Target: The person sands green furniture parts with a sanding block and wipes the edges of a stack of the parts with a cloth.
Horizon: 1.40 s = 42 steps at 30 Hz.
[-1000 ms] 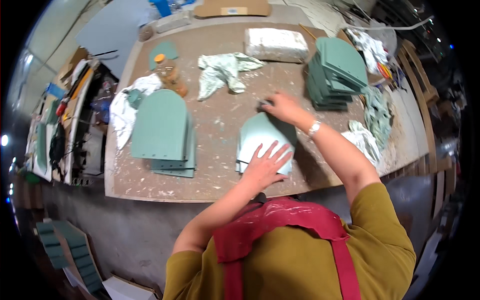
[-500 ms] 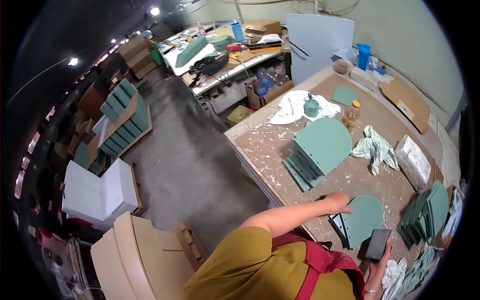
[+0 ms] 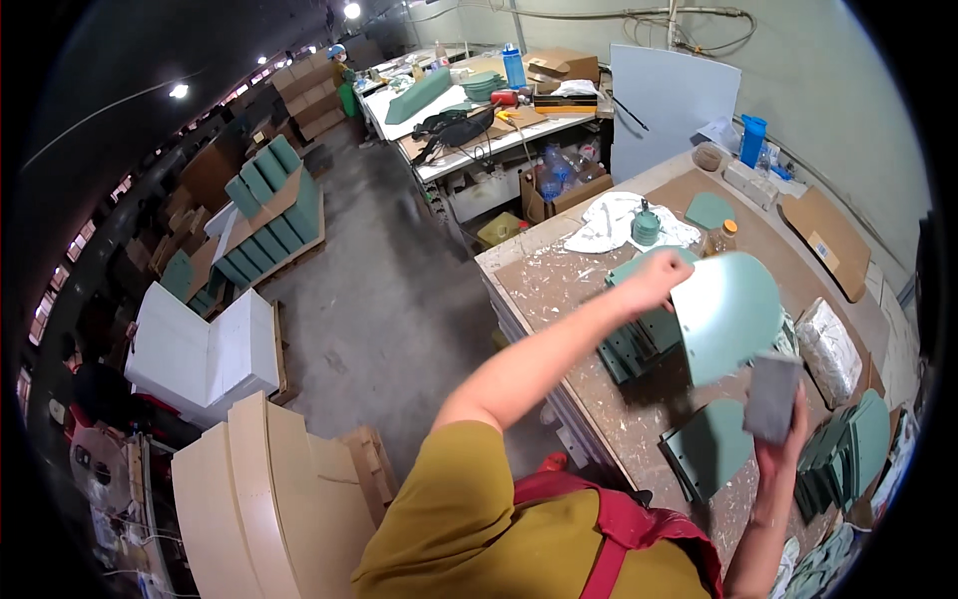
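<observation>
My left hand (image 3: 659,284) pinches the edge of a green round-ended panel (image 3: 733,314), raised and tilted above the bench so that its face catches the light. In my right hand (image 3: 783,439) is a grey sanding block (image 3: 771,397), close to the panel's lower right corner; I cannot tell whether they touch. Below the raised panel lies a small stack of like green panels (image 3: 711,449). Another green stack (image 3: 624,354) sits partly hidden behind my left hand and the raised panel. To the right, more green panels (image 3: 846,449) lean together in a fanned pile.
On the worn bench (image 3: 544,285) are a white cloth (image 3: 604,222), a green jar (image 3: 646,228), an orange-capped bottle (image 3: 721,238) and a wrapped white bundle (image 3: 830,351). Cardboard (image 3: 826,245) lies at the back right. Beige curved boards (image 3: 289,479) stand left of me.
My left hand has lifted a green panel off the near stack and carried it up and away from me. My right hand has raised the sanding block toward it. The view has shifted slightly.
</observation>
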Available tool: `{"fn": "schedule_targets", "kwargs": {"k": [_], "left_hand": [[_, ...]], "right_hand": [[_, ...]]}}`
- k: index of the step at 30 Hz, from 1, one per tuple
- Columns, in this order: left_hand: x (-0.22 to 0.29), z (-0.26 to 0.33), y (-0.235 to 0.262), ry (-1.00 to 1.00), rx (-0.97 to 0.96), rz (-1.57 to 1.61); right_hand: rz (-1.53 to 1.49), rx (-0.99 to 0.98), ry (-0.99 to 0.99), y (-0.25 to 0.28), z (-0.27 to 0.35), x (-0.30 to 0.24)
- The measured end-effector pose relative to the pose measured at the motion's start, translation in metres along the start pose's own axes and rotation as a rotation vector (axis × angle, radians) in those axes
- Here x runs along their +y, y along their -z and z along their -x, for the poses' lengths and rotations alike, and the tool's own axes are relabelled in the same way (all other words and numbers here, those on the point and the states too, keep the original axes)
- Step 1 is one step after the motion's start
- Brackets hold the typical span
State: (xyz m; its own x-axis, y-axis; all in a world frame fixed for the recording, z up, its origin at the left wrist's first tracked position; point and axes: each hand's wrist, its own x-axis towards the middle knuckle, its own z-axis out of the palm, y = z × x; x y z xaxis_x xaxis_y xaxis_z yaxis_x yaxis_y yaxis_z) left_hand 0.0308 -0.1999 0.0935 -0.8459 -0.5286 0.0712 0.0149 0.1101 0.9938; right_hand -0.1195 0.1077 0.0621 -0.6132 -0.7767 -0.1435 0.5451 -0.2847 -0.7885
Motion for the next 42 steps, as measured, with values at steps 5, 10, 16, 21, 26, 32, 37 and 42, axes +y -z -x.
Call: {"fn": "schedule_targets", "kwargs": {"k": [5,10,16,21,26,32,37,42], "left_hand": [[-0.02,-0.026,0.079,0.014,0.277,-0.664],[-0.036,-0.03,0.103,0.106,0.121,-1.042],[0.046,0.014,0.064,-0.448,-0.117,-0.671],[0.169,0.116,-0.002,-0.776,-0.907,0.127],[0.192,0.123,-0.036,-0.763,-1.081,0.24],[0.186,0.111,-0.057,-0.892,-1.11,0.124],[0.195,0.129,-0.058,-0.773,-1.191,0.307],[0.177,0.129,-0.079,-0.771,-1.264,0.406]], "right_hand": [[0.122,-0.201,-0.051,-0.064,-0.084,0.025],[0.329,-0.191,-0.104,-0.066,-0.088,0.023],[0.594,0.016,0.086,0.018,-0.047,0.005],[0.387,0.318,0.035,0.04,0.015,0.003],[0.517,0.202,0.306,0.018,0.045,0.021],[0.498,0.037,0.325,0.044,0.04,0.019],[0.411,0.268,0.068,0.14,0.014,0.038],[0.428,0.267,0.081,0.13,0.027,0.045]]}}
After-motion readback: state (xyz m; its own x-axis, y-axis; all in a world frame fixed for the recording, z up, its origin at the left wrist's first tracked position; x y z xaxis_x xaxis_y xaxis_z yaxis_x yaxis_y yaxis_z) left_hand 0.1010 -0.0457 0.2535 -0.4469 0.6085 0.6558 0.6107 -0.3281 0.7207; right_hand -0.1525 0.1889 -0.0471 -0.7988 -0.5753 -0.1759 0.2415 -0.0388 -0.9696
